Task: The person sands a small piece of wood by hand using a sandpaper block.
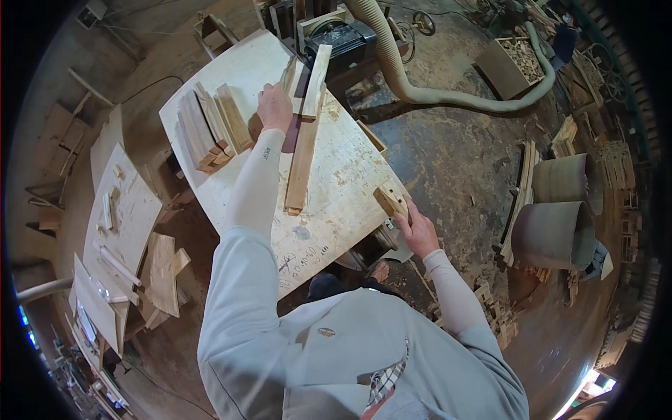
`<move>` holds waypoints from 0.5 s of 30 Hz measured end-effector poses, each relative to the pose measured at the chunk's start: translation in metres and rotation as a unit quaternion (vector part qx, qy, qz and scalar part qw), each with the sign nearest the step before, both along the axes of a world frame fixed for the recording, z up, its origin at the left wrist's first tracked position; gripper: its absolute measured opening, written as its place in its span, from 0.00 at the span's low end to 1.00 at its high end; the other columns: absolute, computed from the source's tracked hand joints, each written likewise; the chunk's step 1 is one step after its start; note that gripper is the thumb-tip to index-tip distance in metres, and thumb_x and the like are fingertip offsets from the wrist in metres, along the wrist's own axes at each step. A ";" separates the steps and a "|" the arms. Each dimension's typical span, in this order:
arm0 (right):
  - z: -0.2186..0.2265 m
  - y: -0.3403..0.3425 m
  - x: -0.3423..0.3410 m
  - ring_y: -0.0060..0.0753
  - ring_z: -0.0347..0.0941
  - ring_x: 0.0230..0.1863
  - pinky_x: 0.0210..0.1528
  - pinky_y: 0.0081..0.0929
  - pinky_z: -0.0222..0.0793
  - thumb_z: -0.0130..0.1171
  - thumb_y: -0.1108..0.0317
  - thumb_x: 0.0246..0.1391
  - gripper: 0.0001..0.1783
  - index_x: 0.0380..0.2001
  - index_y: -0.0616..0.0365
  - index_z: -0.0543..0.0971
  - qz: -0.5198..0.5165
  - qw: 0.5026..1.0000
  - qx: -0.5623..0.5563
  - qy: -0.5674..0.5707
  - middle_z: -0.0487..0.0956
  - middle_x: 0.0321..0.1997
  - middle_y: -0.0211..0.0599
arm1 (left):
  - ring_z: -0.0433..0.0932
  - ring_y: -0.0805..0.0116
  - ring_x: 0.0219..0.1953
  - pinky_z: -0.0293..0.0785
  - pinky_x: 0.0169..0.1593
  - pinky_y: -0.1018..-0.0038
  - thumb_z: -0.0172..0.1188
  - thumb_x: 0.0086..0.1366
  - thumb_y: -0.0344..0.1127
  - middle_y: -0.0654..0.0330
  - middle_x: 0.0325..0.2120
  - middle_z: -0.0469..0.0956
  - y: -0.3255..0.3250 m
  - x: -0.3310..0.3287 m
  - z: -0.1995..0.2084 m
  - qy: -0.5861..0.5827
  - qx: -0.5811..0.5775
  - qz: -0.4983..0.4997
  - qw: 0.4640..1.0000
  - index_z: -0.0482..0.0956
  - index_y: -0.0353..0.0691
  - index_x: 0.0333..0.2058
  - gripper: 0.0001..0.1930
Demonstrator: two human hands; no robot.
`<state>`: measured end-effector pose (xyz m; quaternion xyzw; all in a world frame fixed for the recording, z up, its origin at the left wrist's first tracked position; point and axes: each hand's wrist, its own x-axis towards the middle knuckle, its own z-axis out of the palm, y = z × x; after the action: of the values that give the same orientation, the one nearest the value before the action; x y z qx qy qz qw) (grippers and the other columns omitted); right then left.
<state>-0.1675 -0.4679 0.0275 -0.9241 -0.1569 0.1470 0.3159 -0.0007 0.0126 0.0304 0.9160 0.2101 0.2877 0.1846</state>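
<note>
My left hand point(274, 107) reaches across the pale, scuffed tabletop point(336, 203). Its fingers are closed round a short wooden piece point(288, 71) whose far end sticks out past them. Right of it lie a dark maroon strip point(291, 134) and a long wooden bar point(304, 164), with another pale wooden bar point(317, 80) overlapping its far end. Left of my wrist stands a row of wooden strips point(210, 129) side by side. At the table's right corner my right hand point(418, 229) grips a small wooden block point(390, 201) with dark holes in it; the fingertips are partly hidden.
A black motor point(339, 43) stands beyond the table, with a ribbed hose point(388, 63) curving right past a crate of wood scraps point(514, 66). Two drum-like cylinders point(553, 234) stand at right. Loose boards point(126, 203) lie on the left.
</note>
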 end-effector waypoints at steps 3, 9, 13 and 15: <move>0.007 0.002 -0.002 0.69 0.84 0.52 0.53 0.57 0.80 0.58 0.48 0.76 0.34 0.78 0.47 0.68 -0.002 1.000 0.004 0.006 0.87 0.52 0.61 | 0.84 0.43 0.51 0.79 0.59 0.53 0.67 0.69 0.41 0.44 0.47 0.85 0.005 -0.010 -0.004 -0.002 -0.005 -0.043 0.999 0.88 0.38 0.57 0.21; 0.020 0.005 0.003 0.67 0.85 0.54 0.54 0.56 0.81 0.57 0.49 0.76 0.34 0.77 0.52 0.69 0.007 1.000 -0.004 0.002 0.87 0.54 0.60 | 0.85 0.43 0.49 0.80 0.55 0.54 0.69 0.70 0.46 0.43 0.43 0.86 0.012 -0.006 -0.039 0.020 -0.124 -0.009 0.992 0.92 0.38 0.49 0.18; 0.026 0.008 0.006 0.67 0.84 0.55 0.55 0.56 0.81 0.58 0.50 0.76 0.35 0.78 0.53 0.67 0.011 0.999 -0.017 0.033 0.86 0.56 0.60 | 0.87 0.44 0.44 0.82 0.53 0.55 0.70 0.69 0.45 0.45 0.36 0.89 0.014 0.017 -0.044 0.006 -0.163 -0.004 0.987 0.94 0.39 0.41 0.15; 0.024 0.005 0.006 0.67 0.84 0.55 0.55 0.56 0.81 0.58 0.51 0.76 0.35 0.78 0.52 0.67 0.007 0.999 -0.018 0.038 0.86 0.57 0.60 | 0.88 0.45 0.43 0.83 0.52 0.55 0.70 0.69 0.44 0.45 0.37 0.90 0.010 0.030 -0.039 0.012 -0.180 -0.015 0.984 0.94 0.39 0.40 0.15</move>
<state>-0.1620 -0.4629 0.0516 -0.9223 -0.1485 0.1866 0.3041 0.0298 0.0221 -0.0086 0.8742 0.2469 0.2318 0.3481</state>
